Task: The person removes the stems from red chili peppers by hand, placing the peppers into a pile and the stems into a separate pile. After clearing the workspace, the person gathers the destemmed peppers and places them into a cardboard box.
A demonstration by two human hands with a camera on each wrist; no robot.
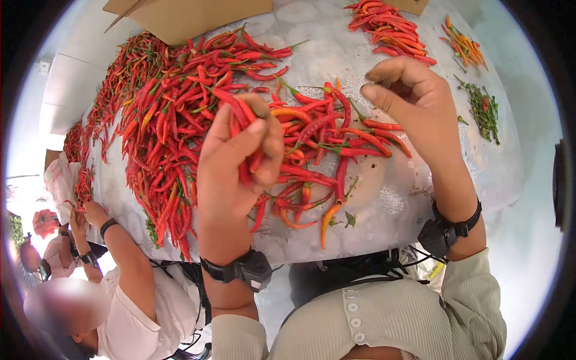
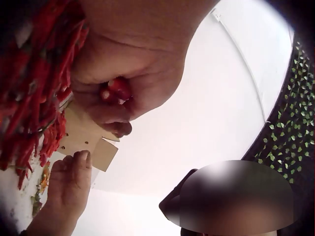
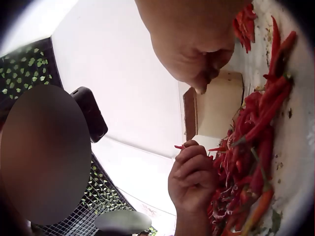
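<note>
My left hand [image 1: 223,171] grips a few red chili peppers [image 1: 235,103], raised over the near edge of a big heap. In the left wrist view, the ends of red chili peppers [image 2: 119,89] show within that curled hand. My right hand [image 1: 423,102] hovers to the right, above the table, its thumb and fingers loosely bent and nothing visible held. Below and between the hands lies a loose scatter of red and orange chili peppers [image 1: 312,129], some with green stems.
The large chili heap [image 1: 171,114] reaches far left, against a cardboard box [image 1: 204,18]. At the back right lie a smaller red chili pile [image 1: 390,30], orange chilies [image 1: 465,45] and green stems [image 1: 482,111]. Another person [image 1: 135,300] works at the left.
</note>
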